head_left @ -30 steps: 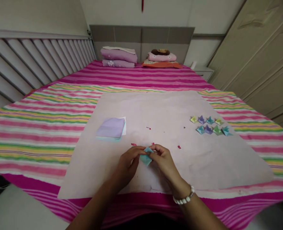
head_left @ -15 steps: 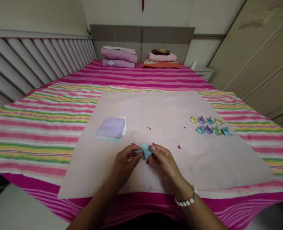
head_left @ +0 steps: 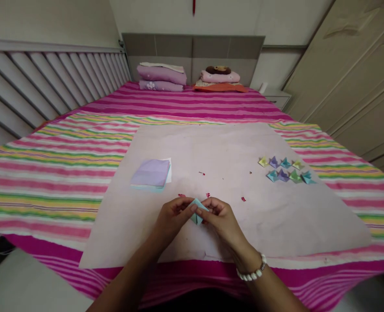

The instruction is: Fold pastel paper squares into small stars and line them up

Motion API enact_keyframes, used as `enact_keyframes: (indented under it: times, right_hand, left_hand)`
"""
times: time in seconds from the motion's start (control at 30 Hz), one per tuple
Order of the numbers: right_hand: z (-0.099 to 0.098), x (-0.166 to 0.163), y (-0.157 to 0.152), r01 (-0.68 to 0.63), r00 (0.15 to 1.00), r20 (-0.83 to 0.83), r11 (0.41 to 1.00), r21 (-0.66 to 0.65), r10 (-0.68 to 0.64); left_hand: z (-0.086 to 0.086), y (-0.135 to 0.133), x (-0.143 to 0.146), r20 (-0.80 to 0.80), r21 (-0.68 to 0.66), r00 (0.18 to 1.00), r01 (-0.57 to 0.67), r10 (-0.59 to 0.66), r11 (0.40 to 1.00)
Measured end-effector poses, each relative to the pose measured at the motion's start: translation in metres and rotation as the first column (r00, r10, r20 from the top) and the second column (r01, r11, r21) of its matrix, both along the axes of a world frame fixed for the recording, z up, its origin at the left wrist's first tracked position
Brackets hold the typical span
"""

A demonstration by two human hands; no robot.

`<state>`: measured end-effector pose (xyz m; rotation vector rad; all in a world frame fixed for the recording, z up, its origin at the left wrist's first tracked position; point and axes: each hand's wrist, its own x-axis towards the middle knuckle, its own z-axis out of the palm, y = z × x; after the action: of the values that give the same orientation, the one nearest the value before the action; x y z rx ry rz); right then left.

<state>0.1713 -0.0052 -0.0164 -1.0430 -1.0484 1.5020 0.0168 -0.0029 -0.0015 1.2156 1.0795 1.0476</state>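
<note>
A light-blue folded origami paper [head_left: 196,218] is held between both hands, just above the pale sheet [head_left: 231,151] on the bed. My left hand [head_left: 175,215] pinches its left side, thumb on the near face. On the right side, my right hand [head_left: 220,214] grips it the same way, and the two thumbs nearly meet at the middle. The paper shows as a small diamond, its edges partly hidden by the fingers. Small red bits [head_left: 182,196] lie just beyond the hands.
Left of the hands lies a stack of coloured paper squares [head_left: 151,173], purple on top. Several folded paper figures [head_left: 284,175] sit in two rows at the right. A small red-ended pin-like thing [head_left: 202,173] and a red scrap [head_left: 243,199] lie on the sheet.
The blue paper has gone from a spread, pointed shape to a flatter diamond. Both thumbs have moved inward onto its near face.
</note>
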Motion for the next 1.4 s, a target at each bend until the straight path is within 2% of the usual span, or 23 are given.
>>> enact_keyframes:
  times: [0.1, 0.27, 0.47, 0.57, 0.73, 0.9, 1.2, 1.4]
  right_hand:
    - [0.002, -0.002, -0.001, -0.001, 1.000, 0.007, 1.000, -0.008, 0.001]
    - [-0.002, -0.005, -0.004, -0.046, 0.999, 0.026, 0.999, -0.024, 0.047]
    - [-0.005, -0.009, -0.007, -0.058, 0.998, -0.023, 0.998, -0.036, 0.057]
    - [-0.004, -0.009, -0.008, -0.028, 0.999, -0.022, 0.999, -0.030, 0.027]
    - [-0.002, -0.005, -0.006, 0.035, 0.998, -0.042, 0.998, -0.044, -0.037]
    - [-0.001, -0.004, -0.005, 0.049, 0.997, -0.053, 0.998, -0.039, -0.051]
    - [-0.004, -0.004, -0.009, 0.001, 0.998, -0.064, 1.000, -0.005, -0.001]
    - [-0.006, 0.001, -0.010, 0.024, 1.000, 0.003, 0.989, 0.146, -0.025]
  left_hand:
    - [-0.001, 0.003, 0.004, -0.033, 0.008, 0.998, -0.047, 0.047, 0.999]
    - [-0.001, 0.004, 0.008, 0.085, -0.030, 0.988, -0.130, 0.132, 0.991]
    - [-0.001, 0.003, 0.009, 0.088, -0.033, 0.976, -0.197, 0.200, 0.980]
    - [0.000, 0.002, 0.008, 0.082, -0.027, 0.983, -0.164, 0.166, 0.986]
    - [0.000, 0.001, 0.001, 0.166, 0.026, 0.981, -0.109, 0.103, 0.994]
    - [-0.007, -0.001, -0.006, 0.127, 0.056, 0.991, 0.025, -0.032, 0.998]
    - [-0.003, 0.000, -0.006, 0.096, 0.068, 0.994, 0.051, -0.057, 0.996]
    - [0.000, -0.001, -0.007, 0.076, 0.040, 0.995, 0.062, -0.064, 0.997]
